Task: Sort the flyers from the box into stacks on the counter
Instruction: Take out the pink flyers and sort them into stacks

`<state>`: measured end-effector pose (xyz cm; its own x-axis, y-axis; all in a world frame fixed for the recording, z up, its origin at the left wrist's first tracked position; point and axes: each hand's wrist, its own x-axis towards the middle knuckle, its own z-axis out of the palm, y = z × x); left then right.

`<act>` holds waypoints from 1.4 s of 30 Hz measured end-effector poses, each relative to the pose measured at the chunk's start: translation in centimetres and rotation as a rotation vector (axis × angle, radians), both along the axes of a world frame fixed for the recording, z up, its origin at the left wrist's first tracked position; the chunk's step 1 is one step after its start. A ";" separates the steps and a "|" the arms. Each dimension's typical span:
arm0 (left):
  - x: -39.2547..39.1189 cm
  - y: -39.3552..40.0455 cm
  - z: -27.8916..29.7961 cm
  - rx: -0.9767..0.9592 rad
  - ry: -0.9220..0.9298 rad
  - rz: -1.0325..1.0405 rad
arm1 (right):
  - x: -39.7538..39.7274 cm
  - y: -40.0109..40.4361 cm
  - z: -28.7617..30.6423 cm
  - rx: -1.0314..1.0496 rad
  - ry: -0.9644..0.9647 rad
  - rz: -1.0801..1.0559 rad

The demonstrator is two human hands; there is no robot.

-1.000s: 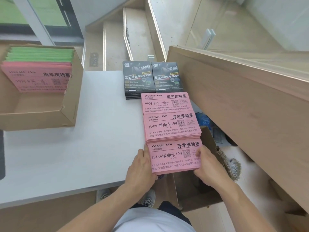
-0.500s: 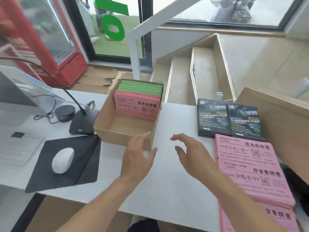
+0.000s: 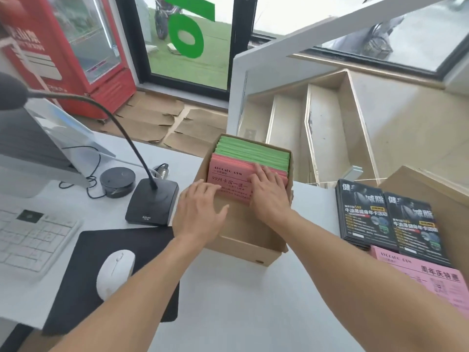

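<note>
An open cardboard box (image 3: pixel 256 252) stands on the white counter (image 3: pixel 228 301). Inside lean red-pink flyers (image 3: pixel 229 177) in front and green flyers (image 3: pixel 253 152) behind them. My right hand (image 3: pixel 269 191) rests on the right part of the front pink flyer, fingers reaching its top edge. My left hand (image 3: pixel 198 212) is inside the box at the flyer's lower left, fingers straight and touching it. Two black flyer stacks (image 3: pixel 388 219) and a pink flyer stack (image 3: pixel 436 283) lie on the counter at the right.
A desk microphone (image 3: pixel 149 201), a round black puck (image 3: pixel 117 179), a white mouse (image 3: pixel 115 273) on a black mat (image 3: pixel 83 250), a keyboard (image 3: pixel 28 235) and a monitor (image 3: pixel 38 148) occupy the left. A wooden ledge (image 3: pixel 431 189) rises at the right. Stairs drop beyond the counter.
Both hands left the pink stack at the right, crossed the counter to the left and entered the box, now touching the front pink flyer. The view swung left.
</note>
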<state>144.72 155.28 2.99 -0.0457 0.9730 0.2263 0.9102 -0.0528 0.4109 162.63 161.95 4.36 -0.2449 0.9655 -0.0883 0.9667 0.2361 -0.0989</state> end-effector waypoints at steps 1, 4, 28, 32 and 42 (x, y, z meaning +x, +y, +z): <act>0.0 0.0 -0.1 0.006 -0.010 0.007 | -0.1 -0.4 -0.3 0.011 -0.022 0.000; 0.1 0.2 0.0 0.009 -0.008 0.031 | -0.3 -1.9 -0.9 0.106 -0.085 0.033; 8.4 -11.7 3.0 -0.407 -1.038 -0.553 | 16.4 -20.5 11.9 -0.182 0.251 -0.062; 12.4 -15.3 -1.1 -0.480 -1.079 -0.462 | 19.5 -25.4 6.0 -0.086 0.254 -0.228; 14.0 -18.9 -1.4 -0.560 -1.014 -0.198 | 22.7 -29.7 -1.2 -0.153 0.791 -0.397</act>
<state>158.71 136.33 1.55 0.2041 0.9356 -0.2881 0.1491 0.2611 0.9537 185.37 132.30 3.21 0.0608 0.9835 -0.1707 0.6104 -0.1719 -0.7732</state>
